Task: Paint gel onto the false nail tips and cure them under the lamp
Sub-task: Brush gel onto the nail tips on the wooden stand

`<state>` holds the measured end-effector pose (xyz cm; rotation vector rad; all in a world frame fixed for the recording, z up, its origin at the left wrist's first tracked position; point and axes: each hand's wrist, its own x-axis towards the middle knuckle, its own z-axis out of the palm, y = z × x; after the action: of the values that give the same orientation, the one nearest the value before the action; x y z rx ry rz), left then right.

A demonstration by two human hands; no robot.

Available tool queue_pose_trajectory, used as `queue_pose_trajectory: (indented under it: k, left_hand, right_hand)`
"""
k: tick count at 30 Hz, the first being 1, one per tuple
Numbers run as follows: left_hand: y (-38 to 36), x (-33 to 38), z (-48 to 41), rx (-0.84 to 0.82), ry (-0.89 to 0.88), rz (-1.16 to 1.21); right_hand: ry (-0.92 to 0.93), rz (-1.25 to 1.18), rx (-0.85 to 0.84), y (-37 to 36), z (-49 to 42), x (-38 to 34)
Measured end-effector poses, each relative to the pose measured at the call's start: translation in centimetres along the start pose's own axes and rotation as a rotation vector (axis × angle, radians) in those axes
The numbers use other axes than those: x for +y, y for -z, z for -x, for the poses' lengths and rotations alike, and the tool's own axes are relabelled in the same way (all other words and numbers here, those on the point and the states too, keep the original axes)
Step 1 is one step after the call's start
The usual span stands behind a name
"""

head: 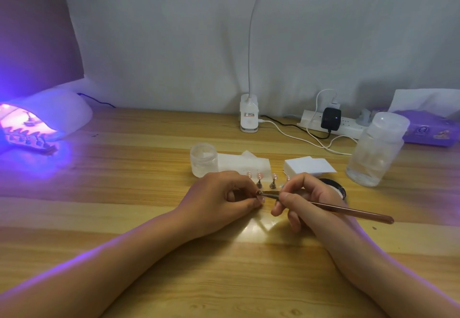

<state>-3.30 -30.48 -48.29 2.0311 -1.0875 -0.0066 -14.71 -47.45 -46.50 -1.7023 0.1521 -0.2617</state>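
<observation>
Head view: small pink false nail tip (259, 196) at table centre, pinched in closed left hand (219, 199). Right hand (307, 199) grips thin copper-coloured gel brush (331, 208), bristle end touching the tip. Pink nail tips on metal stands (266, 180) just behind. White curing lamp (47, 116) glows violet far left on wooden table (139, 193).
</observation>
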Motion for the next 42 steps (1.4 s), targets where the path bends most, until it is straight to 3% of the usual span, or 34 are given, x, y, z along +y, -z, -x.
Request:
queue_pose_trajectory:
  k: [16, 26, 42]
  left_hand:
    - [0.2, 0.0, 0.0, -0.014, -0.015, 0.000]
    - [0.0, 0.0, -0.1, -0.023, 0.002, 0.071]
    - [0.2, 0.8, 0.1, -0.012, 0.016, 0.070]
  right_hand:
    - [-0.041, 0.016, -0.022, 0.2, -0.2, 0.0]
    - [-0.004, -0.312, 0.022, 1.0, -0.4, -0.3]
    - [-0.016, -0.081, 0.023, 0.0, 0.6, -0.8]
